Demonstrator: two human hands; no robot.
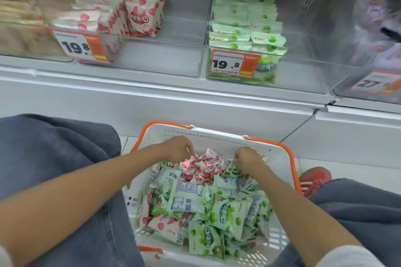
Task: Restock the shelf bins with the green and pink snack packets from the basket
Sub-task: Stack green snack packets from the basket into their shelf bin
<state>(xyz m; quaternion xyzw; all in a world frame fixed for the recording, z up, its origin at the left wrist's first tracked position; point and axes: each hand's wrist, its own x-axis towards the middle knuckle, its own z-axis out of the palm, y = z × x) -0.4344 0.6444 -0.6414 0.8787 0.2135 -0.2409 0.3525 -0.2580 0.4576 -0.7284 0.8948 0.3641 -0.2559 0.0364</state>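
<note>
Head cam: L hand (179, 148), R hand (247, 158) on pkts (188, 199) in basket (217, 134)

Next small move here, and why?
Probably lift the pink packets toward the pink bin: left hand curls into that cluster at the basket's far end, right hand sits at its edge, and the bin's right half looks bare.

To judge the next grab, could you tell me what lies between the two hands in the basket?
In the head view, a cluster of pink packets lies between the left hand and the right hand, inside the basket.
</note>
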